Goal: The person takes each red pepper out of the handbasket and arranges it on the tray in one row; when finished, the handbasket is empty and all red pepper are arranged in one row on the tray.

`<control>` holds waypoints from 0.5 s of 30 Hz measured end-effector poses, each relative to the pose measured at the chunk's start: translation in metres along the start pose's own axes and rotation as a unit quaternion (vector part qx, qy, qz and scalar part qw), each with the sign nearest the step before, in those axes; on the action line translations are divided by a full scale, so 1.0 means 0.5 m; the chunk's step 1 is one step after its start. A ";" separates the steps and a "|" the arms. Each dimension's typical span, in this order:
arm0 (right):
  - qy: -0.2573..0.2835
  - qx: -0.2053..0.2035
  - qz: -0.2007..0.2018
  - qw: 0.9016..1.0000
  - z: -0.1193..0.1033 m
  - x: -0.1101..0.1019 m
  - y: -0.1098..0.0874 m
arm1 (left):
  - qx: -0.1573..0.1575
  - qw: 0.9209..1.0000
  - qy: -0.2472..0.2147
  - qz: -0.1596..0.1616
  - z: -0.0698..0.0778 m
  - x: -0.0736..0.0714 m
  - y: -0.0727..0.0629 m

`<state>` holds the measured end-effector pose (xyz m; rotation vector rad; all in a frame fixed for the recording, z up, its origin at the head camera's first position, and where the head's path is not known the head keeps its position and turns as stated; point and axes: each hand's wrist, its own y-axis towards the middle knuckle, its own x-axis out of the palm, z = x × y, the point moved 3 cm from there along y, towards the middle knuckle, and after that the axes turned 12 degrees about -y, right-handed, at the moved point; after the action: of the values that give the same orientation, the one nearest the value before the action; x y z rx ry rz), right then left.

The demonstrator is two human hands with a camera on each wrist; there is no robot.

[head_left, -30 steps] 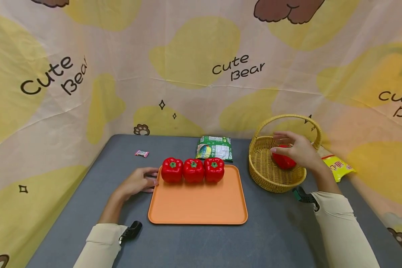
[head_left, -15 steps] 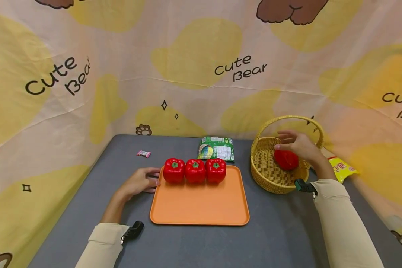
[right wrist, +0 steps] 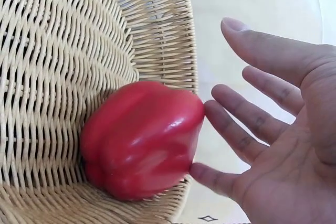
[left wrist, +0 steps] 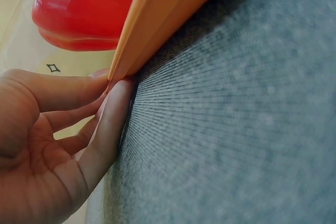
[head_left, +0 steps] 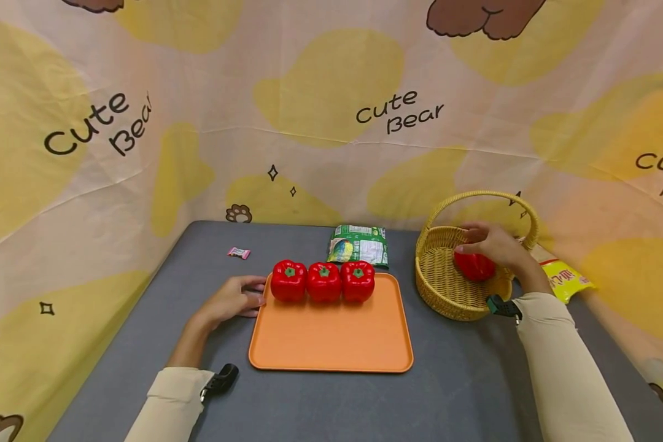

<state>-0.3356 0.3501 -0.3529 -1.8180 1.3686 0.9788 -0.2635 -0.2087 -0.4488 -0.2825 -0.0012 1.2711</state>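
Observation:
My left hand (head_left: 234, 299) pinches the left rim of the orange tray (head_left: 331, 337); in the left wrist view its thumb and a finger meet at the tray's edge (left wrist: 144, 30). Three red bell peppers (head_left: 323, 282) stand in a row along the tray's far side, green stems up. Another red bell pepper (right wrist: 144, 140) lies on its side in the yellow wicker basket (head_left: 447, 304) at the right. My right hand (head_left: 494, 245) is over that basket with fingers spread, the fingertips at or very close to the pepper; contact cannot be told. It grips nothing.
A green snack packet (head_left: 359, 245) lies behind the tray, and a small pink-wrapped candy (head_left: 239, 253) at the back left. The basket's tall handle (head_left: 483, 194) arches beside my right hand. A yellow packet (head_left: 566, 279) lies right of the basket. Printed cloth hangs behind the table.
My right hand has dropped slightly toward the pepper in the basket. The left hand stays at the tray's rim. The whole head view has shifted a little.

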 end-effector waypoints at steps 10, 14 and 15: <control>-0.007 -0.032 -0.002 0.999 -0.013 0.006 0.010 | 0.006 1.000 -0.006 -0.003 -0.002 -0.001 0.001; -0.009 -0.028 -0.019 0.999 -0.010 0.009 0.010 | 0.005 1.000 -0.004 -0.003 -0.002 0.000 0.000; -0.010 -0.026 -0.024 0.999 -0.009 0.010 0.010 | 0.005 1.000 -0.004 -0.004 -0.002 0.000 0.000</control>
<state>-0.3388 0.3425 -0.3551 -1.8648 1.2932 1.0144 -0.2635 -0.2089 -0.4500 -0.2675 -0.0025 1.2638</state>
